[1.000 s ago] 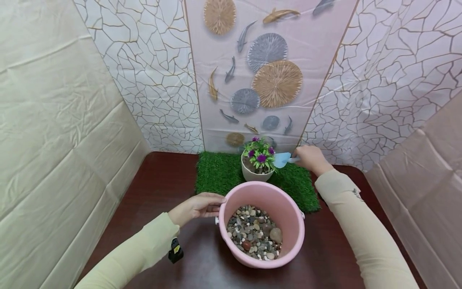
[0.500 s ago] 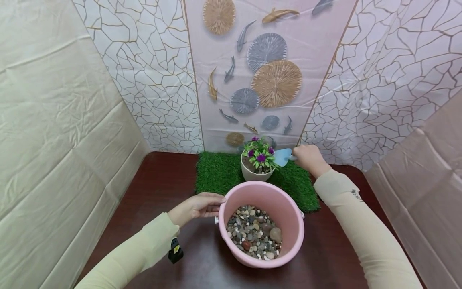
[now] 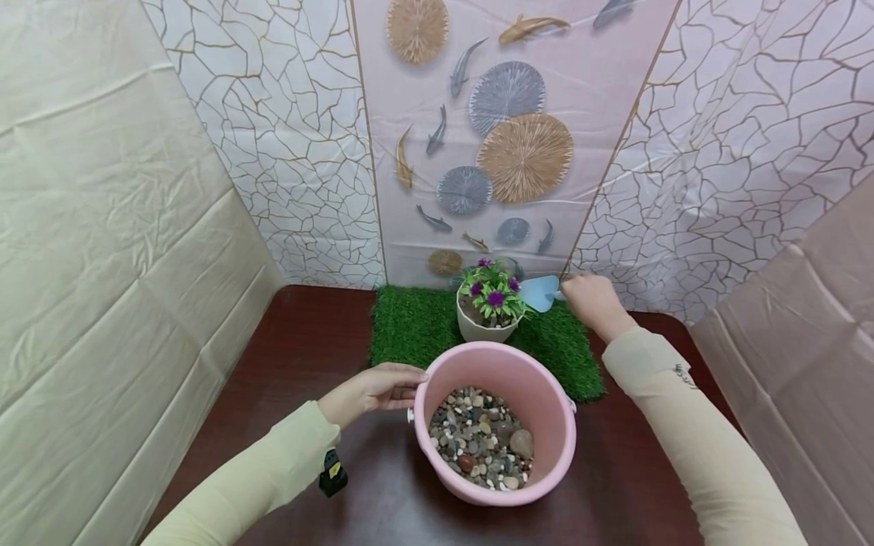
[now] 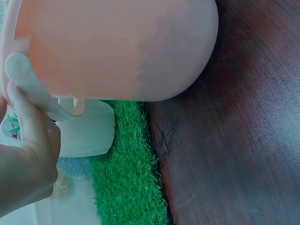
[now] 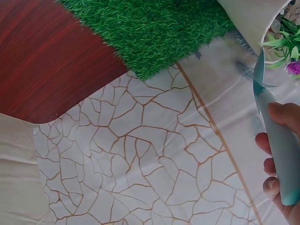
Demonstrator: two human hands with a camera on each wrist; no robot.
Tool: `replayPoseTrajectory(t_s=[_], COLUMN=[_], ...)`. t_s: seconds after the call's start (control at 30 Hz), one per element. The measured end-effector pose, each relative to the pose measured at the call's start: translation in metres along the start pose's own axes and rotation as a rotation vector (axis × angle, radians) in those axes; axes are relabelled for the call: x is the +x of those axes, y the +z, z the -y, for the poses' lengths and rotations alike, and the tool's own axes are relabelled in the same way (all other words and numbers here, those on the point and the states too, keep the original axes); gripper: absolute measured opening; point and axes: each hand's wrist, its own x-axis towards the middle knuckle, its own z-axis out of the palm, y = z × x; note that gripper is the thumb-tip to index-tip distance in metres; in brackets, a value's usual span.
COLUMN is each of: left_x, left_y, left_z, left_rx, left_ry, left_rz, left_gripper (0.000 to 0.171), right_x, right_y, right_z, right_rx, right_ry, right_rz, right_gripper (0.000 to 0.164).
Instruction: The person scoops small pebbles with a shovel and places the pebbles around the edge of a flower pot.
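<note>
My left hand grips the left rim of a pink bucket, and the left wrist view shows its fingers by the white handle. Mixed pebbles cover the bucket's bottom. Out to the right, my right hand holds a small light-blue trowel by its handle. The trowel's blade is at the right edge of a white flower pot with a purple-flowered plant. In the right wrist view the thumb lies along the trowel handle. Soil and some small stones show inside the pot.
The pot stands on a green artificial grass mat behind the bucket. Underneath is a dark red-brown wooden table. Patterned sheets hang behind it, and cream cloth borders the left side.
The trowel has shifted slightly right and up, its blade turning to show more of its face. The right hand moved with it. My left hand and the bucket have stayed put.
</note>
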Motion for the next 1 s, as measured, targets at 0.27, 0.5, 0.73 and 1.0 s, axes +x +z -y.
replayPoseTrajectory(t_s=[0.27,0.5,0.73,1.0], left_x=[-0.001,-0.001,-0.002,-0.002], left_y=[0.000,0.001,0.002,0.001], left_z=[-0.001,-0.002,-0.003,-0.003], left_rx=[0.015,0.016,0.016,0.014], left_ry=[-0.001,-0.007,-0.011,-0.023], left_rz=[-0.005,-0.002,-0.004,0.002], left_gripper=[0.036,0.037,0.040,0.042], right_x=[-0.010,-0.021,-0.038,-0.050], right_y=[0.000,0.001,-0.002,-0.020], right_z=[-0.009,-0.019,-0.023,-0.017], right_rx=[-0.016,0.098,0.189,0.230], right_ry=[0.042,0.116,0.106,0.083], right_rz=[-0.029,-0.071,-0.082,-0.129], right_gripper=[0.012,0.008,0.014,0.023])
